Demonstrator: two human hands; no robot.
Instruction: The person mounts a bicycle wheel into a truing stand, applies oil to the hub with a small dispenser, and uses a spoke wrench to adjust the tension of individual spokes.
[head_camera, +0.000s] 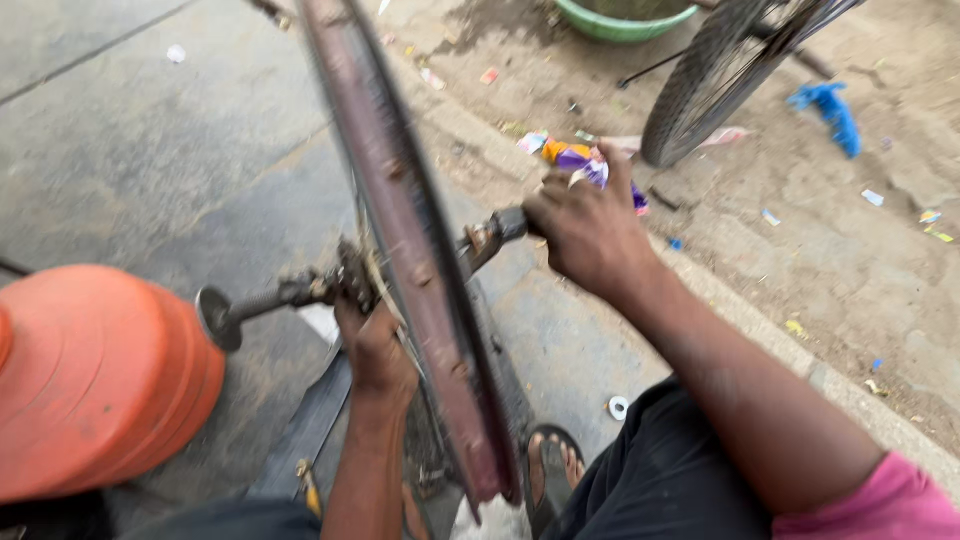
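- Outdoor concrete ground (150, 150), dirt strip with litter along its right edge.
- Bare wheel rim (410, 250) upright, edge-on, blurred, above the ground.
- Left hand (375, 350) gripping axle (270, 298) by hub.
- Right hand (585, 230) closed on axle's other end.
- Orange drum (95, 380) left; bicycle tyre (705, 80), green basin (620, 20) top.

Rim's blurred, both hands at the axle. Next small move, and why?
Probably steady the wheel rim first. It looks motion-blurred, edge-on, held only at the axle: left hand by the hub, right hand gripping the other axle end. Its lower edge passes near the sandalled foot.
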